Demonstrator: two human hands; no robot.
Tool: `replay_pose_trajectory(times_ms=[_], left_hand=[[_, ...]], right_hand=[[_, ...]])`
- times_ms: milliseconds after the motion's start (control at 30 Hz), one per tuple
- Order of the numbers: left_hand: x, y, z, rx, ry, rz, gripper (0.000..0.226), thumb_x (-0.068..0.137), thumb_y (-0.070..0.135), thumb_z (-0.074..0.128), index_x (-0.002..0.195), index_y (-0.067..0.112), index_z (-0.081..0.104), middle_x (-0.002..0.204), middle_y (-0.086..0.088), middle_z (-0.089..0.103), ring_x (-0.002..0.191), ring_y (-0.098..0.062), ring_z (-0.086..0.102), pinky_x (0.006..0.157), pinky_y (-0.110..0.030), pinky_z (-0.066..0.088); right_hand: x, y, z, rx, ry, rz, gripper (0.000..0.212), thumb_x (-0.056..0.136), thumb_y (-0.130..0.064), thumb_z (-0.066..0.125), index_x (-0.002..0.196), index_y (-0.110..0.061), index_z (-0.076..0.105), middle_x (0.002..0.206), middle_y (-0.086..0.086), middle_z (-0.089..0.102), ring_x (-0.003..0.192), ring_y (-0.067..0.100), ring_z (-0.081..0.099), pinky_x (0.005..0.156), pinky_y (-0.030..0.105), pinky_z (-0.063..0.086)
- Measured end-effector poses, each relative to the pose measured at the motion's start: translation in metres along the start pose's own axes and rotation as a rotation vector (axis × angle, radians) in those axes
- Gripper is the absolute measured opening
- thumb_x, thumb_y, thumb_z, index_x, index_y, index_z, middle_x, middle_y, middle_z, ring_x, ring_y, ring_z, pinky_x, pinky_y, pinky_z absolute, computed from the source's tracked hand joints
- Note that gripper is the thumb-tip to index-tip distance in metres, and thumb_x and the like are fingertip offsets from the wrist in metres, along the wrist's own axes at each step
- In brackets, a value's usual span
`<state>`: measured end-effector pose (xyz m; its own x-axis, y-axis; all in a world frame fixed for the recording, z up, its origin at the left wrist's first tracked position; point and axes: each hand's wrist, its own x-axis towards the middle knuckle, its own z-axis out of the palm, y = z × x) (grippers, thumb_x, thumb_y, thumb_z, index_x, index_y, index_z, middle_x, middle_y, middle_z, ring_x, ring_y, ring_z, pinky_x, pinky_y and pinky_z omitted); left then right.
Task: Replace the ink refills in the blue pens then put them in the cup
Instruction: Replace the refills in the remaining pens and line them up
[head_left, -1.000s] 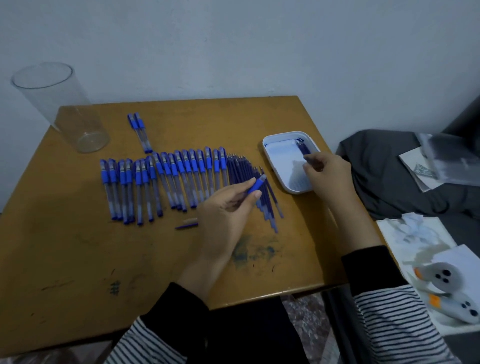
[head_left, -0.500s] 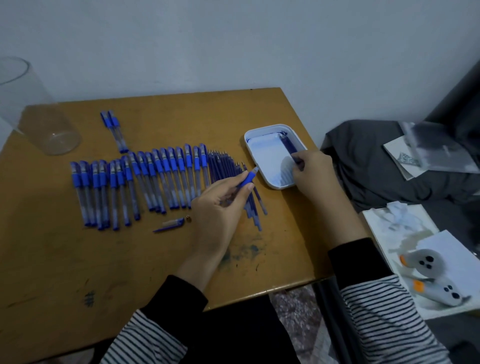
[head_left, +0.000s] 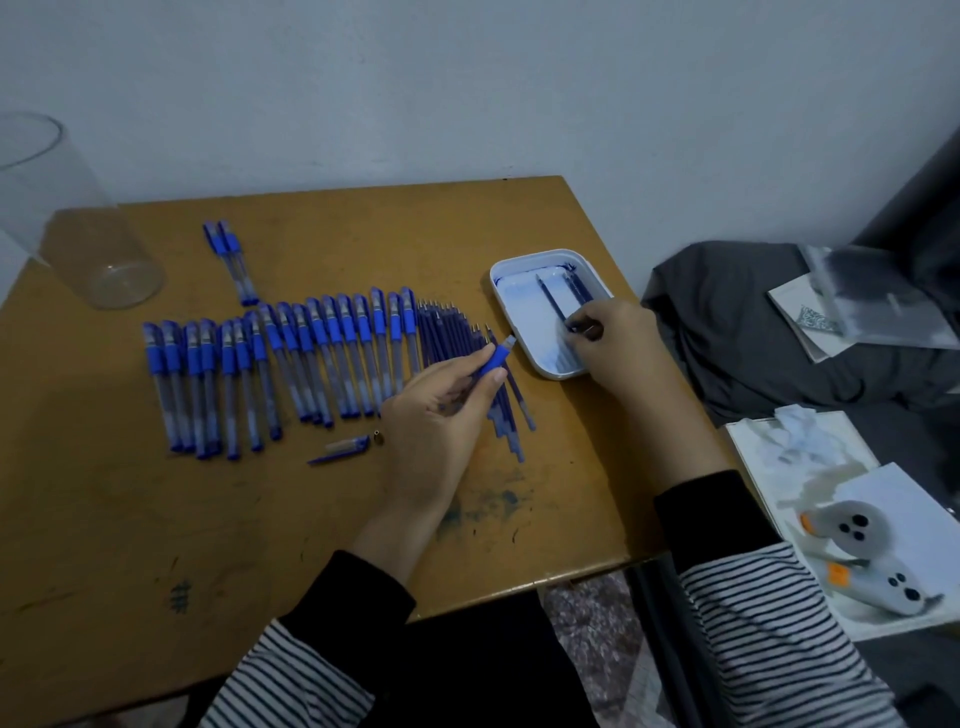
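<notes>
My left hand (head_left: 441, 410) holds a blue pen barrel (head_left: 496, 358) with its open tip pointing up and right. My right hand (head_left: 610, 338) rests on the near edge of the white tray (head_left: 524, 260), fingers pinching the end of a dark refill (head_left: 553, 299) that lies in the tray. A row of several capped blue pens (head_left: 291, 364) lies across the table, with a fan of loose blue refills (head_left: 452, 332) at its right end. Two more pens (head_left: 231, 260) lie apart behind the row. A pen cap (head_left: 343, 449) and small tip piece (head_left: 378, 438) lie near my left wrist. The clear cup (head_left: 67, 223) stands at the far left.
The wooden table (head_left: 156, 519) has ink stains near its front edge. To the right, off the table, lie a dark cloth (head_left: 727, 322), papers (head_left: 831, 306) and two white controllers (head_left: 852, 530).
My right hand has shifted along the tray, and a refill now lies diagonally inside it under my fingertips. My left hand keeps holding the pen barrel in about the same place.
</notes>
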<state>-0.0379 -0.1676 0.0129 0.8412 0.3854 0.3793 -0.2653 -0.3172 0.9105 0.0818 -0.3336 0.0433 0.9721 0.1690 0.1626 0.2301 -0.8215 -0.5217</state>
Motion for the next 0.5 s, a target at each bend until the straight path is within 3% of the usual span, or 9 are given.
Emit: replay_pose_trajectory(times_ms=[233, 367, 500], left_hand=[[0.000, -0.001, 0.000, -0.005, 0.001, 0.019, 0.034, 0.088, 0.012, 0.075, 0.121, 0.016, 0.067, 0.107, 0.006, 0.072, 0.097, -0.001, 0.070, 0.083, -0.014, 0.054], [0.000, -0.002, 0.000, 0.016, 0.000, 0.036, 0.033, 0.088, 0.012, 0.076, 0.121, 0.012, 0.069, 0.108, 0.007, 0.072, 0.098, 0.000, 0.070, 0.084, -0.013, 0.054], [0.000, -0.003, 0.000, 0.030, -0.002, 0.049, 0.034, 0.088, 0.013, 0.076, 0.121, 0.014, 0.068, 0.107, 0.009, 0.071, 0.098, 0.000, 0.070, 0.083, -0.014, 0.055]], right_hand=[[0.006, 0.000, 0.002, -0.004, -0.042, -0.011, 0.019, 0.093, -0.012, 0.065, 0.110, -0.010, 0.074, 0.102, 0.007, 0.072, 0.084, 0.008, 0.056, 0.072, 0.014, 0.039], [0.011, 0.000, 0.001, -0.023, -0.092, -0.002, 0.020, 0.093, -0.011, 0.065, 0.110, -0.012, 0.075, 0.105, 0.004, 0.072, 0.085, 0.006, 0.055, 0.064, 0.003, 0.032], [0.014, 0.000, -0.003, 0.020, -0.117, 0.029, 0.019, 0.091, -0.009, 0.068, 0.108, -0.011, 0.075, 0.105, 0.004, 0.072, 0.085, 0.005, 0.056, 0.062, 0.002, 0.035]])
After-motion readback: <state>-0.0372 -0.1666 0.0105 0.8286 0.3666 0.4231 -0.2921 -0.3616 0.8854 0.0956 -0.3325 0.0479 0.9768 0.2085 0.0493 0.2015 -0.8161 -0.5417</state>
